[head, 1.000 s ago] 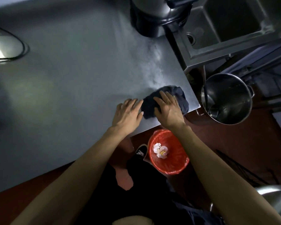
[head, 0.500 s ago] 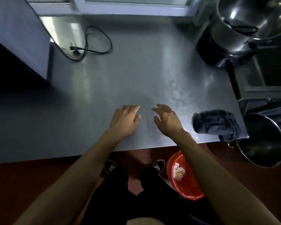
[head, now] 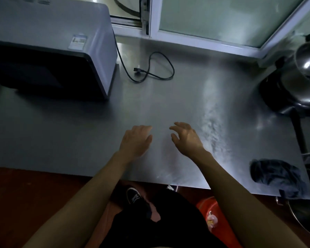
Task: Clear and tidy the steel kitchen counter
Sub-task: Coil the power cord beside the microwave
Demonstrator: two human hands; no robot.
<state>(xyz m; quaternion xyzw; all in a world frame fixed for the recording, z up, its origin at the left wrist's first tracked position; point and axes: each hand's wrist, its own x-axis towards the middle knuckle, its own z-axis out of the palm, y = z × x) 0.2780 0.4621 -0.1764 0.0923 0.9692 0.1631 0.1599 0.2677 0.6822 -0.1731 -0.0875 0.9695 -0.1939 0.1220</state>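
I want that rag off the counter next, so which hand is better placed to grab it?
Right, probably. The right hand hangs open on the rag's side, at the counter's right corner; the left hand would cross over.

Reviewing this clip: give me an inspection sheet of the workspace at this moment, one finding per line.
Surface: steel counter, pale smeared streak right of the hands.
Job's things: dark cloth bunched at the near right corner, partly overhanging.
Clutter: grey appliance back left; steel pot far right.
Grip: left hand and right hand open over the counter, holding nothing.
Cables: black cord looped loose, plug lying on the counter.
Surroundings: window behind; red bin on the floor.
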